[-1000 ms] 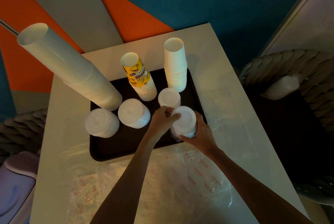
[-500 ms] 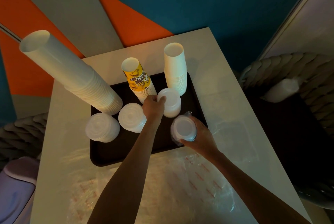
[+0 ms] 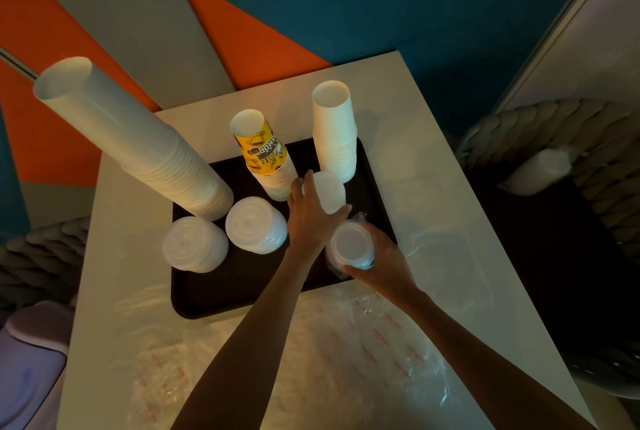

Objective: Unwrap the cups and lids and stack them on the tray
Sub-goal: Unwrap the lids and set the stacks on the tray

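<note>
Item: one person, seen as two arms only. The left forearm [image 3: 242,343] is bare and slender, uncovered from the bottom edge of view to the wrist, on the near side of the black tray [image 3: 214,291]. The left hand [image 3: 311,218] is bare, over the tray's right half. The right forearm [image 3: 485,343] is bare, uncovered along its whole visible length, near and right of the tray. The right hand [image 3: 384,266] is bare, at the tray's near right corner.

"THE" and "SHOP", upside down, on yellow cup [image 3: 260,149]
</note>
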Demonstrator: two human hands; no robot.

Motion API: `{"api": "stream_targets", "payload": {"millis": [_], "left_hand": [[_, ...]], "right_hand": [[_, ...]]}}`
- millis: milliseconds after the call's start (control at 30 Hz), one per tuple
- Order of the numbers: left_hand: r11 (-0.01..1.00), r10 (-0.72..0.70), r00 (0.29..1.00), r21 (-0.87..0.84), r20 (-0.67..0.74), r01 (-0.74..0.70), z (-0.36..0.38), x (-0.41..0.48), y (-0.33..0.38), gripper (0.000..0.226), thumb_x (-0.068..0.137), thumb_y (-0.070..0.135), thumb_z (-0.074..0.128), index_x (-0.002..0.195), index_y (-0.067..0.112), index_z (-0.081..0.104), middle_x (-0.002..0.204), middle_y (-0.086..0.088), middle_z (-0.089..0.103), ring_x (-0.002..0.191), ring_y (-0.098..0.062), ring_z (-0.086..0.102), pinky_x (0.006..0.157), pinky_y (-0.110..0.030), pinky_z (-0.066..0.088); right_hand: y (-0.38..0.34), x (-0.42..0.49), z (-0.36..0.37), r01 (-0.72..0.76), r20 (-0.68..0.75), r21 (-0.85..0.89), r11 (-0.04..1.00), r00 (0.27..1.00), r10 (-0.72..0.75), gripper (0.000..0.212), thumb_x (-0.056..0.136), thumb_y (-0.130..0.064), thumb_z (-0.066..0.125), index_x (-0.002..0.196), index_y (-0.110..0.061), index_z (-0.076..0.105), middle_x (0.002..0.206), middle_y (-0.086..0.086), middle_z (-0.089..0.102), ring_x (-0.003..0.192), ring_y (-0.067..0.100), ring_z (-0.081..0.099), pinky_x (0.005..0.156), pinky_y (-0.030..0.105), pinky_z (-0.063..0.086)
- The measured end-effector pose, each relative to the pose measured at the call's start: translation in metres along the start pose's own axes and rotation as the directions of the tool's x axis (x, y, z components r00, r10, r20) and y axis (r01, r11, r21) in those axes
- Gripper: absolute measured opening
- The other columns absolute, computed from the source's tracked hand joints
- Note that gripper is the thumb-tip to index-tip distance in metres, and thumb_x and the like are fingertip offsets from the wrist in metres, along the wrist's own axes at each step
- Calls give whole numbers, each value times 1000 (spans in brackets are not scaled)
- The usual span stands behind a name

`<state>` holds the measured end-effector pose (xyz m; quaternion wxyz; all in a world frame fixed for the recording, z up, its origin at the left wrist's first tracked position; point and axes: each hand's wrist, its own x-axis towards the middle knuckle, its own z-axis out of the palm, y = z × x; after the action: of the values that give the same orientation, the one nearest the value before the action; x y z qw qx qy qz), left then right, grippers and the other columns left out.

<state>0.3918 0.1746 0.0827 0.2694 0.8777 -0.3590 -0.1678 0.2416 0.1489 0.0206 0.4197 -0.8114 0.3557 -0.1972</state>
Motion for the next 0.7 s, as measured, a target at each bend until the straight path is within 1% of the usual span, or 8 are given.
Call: {"api": "stream_targets", "payload": {"millis": [100, 167, 300, 400, 533, 633, 700], "left_hand": [[1000, 15, 1000, 27, 17, -15, 3, 4, 0, 88, 81, 36, 71, 148, 12, 20, 148, -12, 28, 134, -29, 32, 100, -39, 41], [999, 12, 1000, 48, 23, -13, 3, 7, 1, 85, 83, 33, 70, 148, 12, 20, 148, -12, 28, 133, -30, 34, 100, -39, 42], [996, 7, 999, 83, 39, -11, 3, 10, 1, 85, 82, 34, 71, 147, 12, 20, 147, -12, 29, 132, -30, 35, 98, -40, 43], [994, 16, 999, 109, 47, -21, 3, 10, 0, 86, 82, 35, 70, 148, 13, 19, 148, -12, 28, 133, -30, 34, 98, -40, 43], [992, 36, 997, 117, 70, -44, 2, 11, -1, 87, 83, 36, 69, 149, 14, 17, 150, -11, 26, 135, -29, 33, 98, -40, 43], [993, 44, 997, 107, 57, -50, -2, 8, -2, 92, 81, 39, 71, 150, 15, 16, 153, -11, 23, 139, -29, 27, 104, -44, 38], [998, 63, 997, 9, -47, -62, -8, -1, -1, 84, 82, 38, 70, 148, 13, 23, 152, -11, 28, 138, -27, 29, 105, -41, 36]], "right_hand": [[0, 1, -1, 0, 7, -10, 1000, 1000, 0, 86, 63, -58, 69, 130, -8, 49, 123, 7, 61, 116, 21, 57, 96, 42, 50], [-1, 1, -2, -4, 8, -8, 1000, 1000, 4, 86, 62, -56, 72, 131, -9, 49, 123, 6, 60, 116, 21, 56, 97, 41, 50], [-5, 0, -2, -38, -4, 11, 999, 999, 38, 87, 65, -65, 62, 132, -12, 48, 124, 5, 59, 115, 17, 55, 94, 31, 48], [-9, 0, -4, -85, 3, 35, 996, 996, 85, 80, 70, -63, 61, 133, -15, 47, 126, 4, 58, 115, 14, 53, 93, 30, 49], [-10, 0, -6, -79, -5, 14, 997, 997, 79, 76, 76, -64, 49, 130, -11, 51, 123, 6, 60, 112, 16, 56, 90, 27, 49], [-10, 0, -9, -78, -46, 16, 997, 996, 79, 66, 83, -55, 49, 127, -6, 54, 120, 11, 62, 110, 20, 58, 88, 27, 49], [-10, 3, -11, -99, -100, 30, 995, 990, 102, 56, 88, -44, 51, 126, -3, 54, 118, 14, 63, 108, 22, 59, 87, 28, 49]]}}
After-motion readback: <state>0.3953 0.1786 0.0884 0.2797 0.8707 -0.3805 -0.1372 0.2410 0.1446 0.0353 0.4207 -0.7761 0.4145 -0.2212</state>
